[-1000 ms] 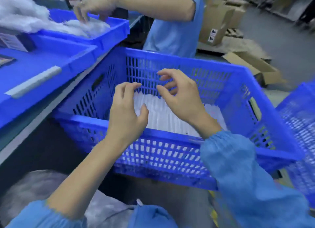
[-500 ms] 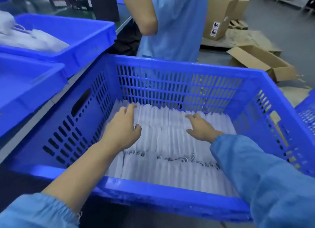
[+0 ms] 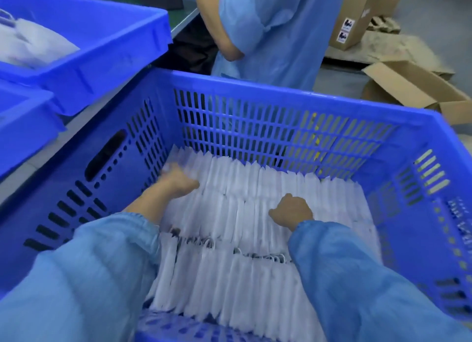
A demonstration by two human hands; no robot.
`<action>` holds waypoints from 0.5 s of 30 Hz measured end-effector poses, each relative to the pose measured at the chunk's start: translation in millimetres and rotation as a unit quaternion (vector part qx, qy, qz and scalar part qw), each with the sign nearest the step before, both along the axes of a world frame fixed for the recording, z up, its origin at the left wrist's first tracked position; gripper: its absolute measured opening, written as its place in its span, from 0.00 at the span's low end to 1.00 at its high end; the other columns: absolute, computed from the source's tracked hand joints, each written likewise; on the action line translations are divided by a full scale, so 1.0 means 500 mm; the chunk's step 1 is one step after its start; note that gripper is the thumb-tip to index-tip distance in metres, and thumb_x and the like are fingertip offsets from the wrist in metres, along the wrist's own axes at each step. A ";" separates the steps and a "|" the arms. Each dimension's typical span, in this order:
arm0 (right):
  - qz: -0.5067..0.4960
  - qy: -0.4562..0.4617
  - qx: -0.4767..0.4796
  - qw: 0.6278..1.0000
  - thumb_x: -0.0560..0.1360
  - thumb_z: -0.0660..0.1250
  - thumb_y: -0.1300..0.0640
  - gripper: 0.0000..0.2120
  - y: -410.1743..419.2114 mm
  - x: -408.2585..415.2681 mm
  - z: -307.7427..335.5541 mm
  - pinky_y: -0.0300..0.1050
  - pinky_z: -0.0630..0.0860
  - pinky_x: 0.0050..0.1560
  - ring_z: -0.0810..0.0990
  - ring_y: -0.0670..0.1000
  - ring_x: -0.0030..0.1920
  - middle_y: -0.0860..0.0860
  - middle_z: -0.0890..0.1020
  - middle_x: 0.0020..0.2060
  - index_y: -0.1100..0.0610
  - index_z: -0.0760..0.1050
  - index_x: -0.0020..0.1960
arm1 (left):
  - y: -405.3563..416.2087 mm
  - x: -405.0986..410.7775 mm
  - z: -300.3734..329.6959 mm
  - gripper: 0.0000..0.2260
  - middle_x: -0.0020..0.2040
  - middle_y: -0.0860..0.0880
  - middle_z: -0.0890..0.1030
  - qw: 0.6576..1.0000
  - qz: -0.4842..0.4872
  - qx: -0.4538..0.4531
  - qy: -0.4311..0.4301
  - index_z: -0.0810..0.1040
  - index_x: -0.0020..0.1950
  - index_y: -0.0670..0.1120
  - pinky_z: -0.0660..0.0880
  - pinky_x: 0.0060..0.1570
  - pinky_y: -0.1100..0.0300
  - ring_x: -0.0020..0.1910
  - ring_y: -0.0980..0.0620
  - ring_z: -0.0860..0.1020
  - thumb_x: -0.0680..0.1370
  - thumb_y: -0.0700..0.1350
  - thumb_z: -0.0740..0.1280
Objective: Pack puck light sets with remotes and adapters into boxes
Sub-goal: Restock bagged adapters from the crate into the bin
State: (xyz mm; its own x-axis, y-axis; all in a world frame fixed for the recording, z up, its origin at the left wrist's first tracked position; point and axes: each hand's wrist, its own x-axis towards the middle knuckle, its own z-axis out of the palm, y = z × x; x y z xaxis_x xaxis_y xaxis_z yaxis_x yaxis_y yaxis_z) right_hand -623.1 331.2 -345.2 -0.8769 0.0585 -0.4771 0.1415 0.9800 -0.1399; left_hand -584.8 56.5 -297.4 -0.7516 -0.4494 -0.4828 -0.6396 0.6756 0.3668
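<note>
1. both hands are down in the blue crate (image 3: 281,86), among rows of white pouches (image 3: 255,277).
2. left hand (image 3: 178,182) curls into the far-left row; right hand (image 3: 291,211) curls into the middle row; grip blurred, can't tell.
3. nothing looks boxed yet; packing seems barely begun.

The only print I can find sits up at my one o'clock, on the tall cardboard carton (image 3: 357,14) standing on the floor. Its near face carries two small white stickers (image 3: 345,31), one above the other, each with dark marks that look like a word or logo. They are too blurred and too small for me to make out a single letter. Nothing I can read stands on the blue crate (image 3: 281,86) in front of me, on the white packets (image 3: 255,214) inside it, or on the blue trays (image 3: 102,48) at my ten o'clock.
</note>
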 end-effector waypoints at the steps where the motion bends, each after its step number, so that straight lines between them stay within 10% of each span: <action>1: -0.013 0.001 0.020 1.000 0.74 0.66 0.48 0.23 -0.006 0.005 -0.003 0.44 0.71 0.44 0.76 0.55 0.54 0.55 0.73 0.56 0.58 0.69 0.65 | -0.007 0.006 -0.031 0.46 0.81 0.39 0.48 1.000 0.013 0.008 -0.026 0.40 0.81 0.44 0.66 0.70 0.47 0.76 0.36 0.59 0.78 0.55 0.69; 15: -0.203 0.027 0.049 0.978 0.77 0.61 0.44 0.28 0.009 0.059 -0.028 0.51 0.66 0.60 0.68 0.59 0.60 0.60 0.67 0.62 0.57 0.59 0.70 | -0.052 0.055 -0.096 0.59 0.80 0.38 0.51 0.996 0.086 0.025 0.002 0.39 0.80 0.41 0.60 0.74 0.41 0.78 0.37 0.54 0.68 0.50 0.81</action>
